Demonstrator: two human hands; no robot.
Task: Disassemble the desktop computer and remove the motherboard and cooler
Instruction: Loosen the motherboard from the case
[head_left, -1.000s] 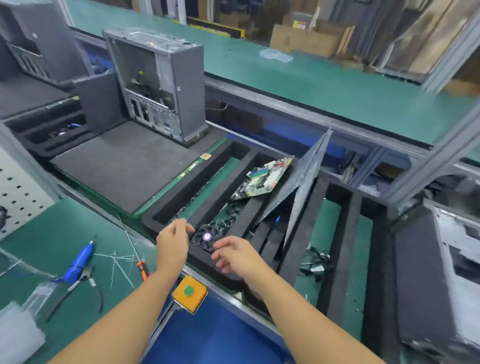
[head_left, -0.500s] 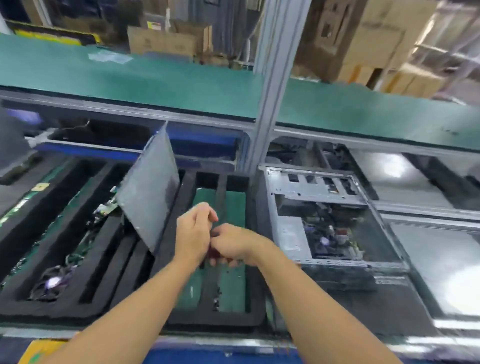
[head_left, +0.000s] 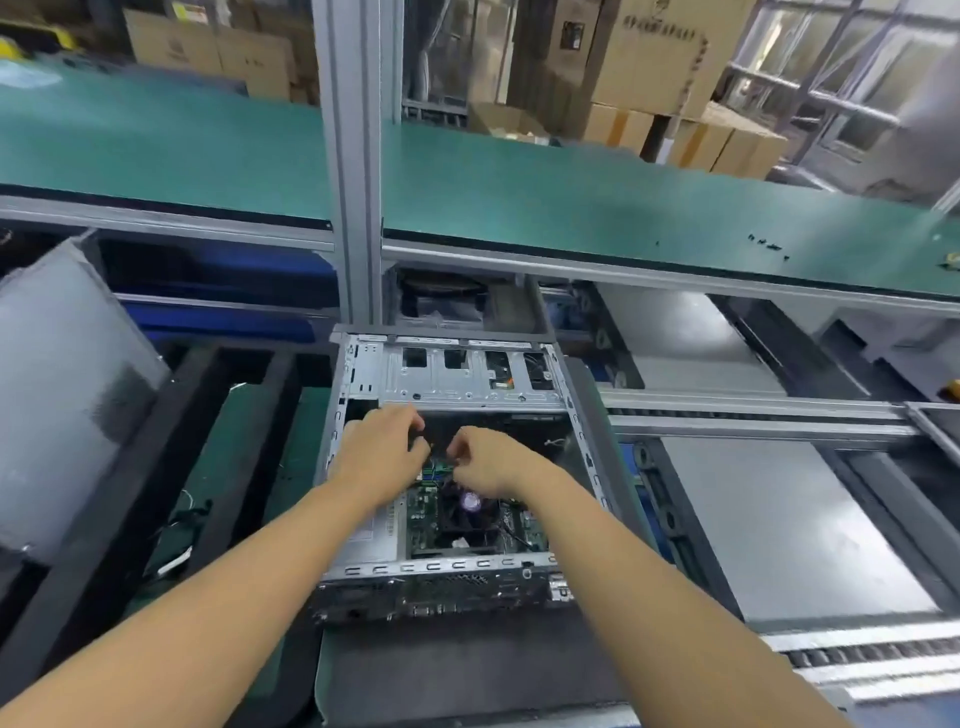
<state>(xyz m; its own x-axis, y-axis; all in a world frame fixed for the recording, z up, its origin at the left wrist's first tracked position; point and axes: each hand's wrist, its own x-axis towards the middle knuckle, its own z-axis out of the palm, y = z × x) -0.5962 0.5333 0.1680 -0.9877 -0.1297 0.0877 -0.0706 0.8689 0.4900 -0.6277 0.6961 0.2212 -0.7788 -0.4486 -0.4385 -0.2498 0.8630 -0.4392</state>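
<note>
The motherboard (head_left: 423, 519) lies flat in the bottom of the open computer case (head_left: 452, 382), with the cooler (head_left: 470, 512) seated on it. The board is probably thin, stiff and fragile, best lifted by its edges; the cooler is likely heavier, taken by its frame. The left hand (head_left: 382, 447) and right hand (head_left: 485, 460) reach in just beyond the cooler, fingers curled; whether they pinch anything I cannot tell.

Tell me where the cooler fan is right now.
In the head view, the cooler fan sits on the motherboard inside the open computer case, centre frame, just below the right hand.
</note>
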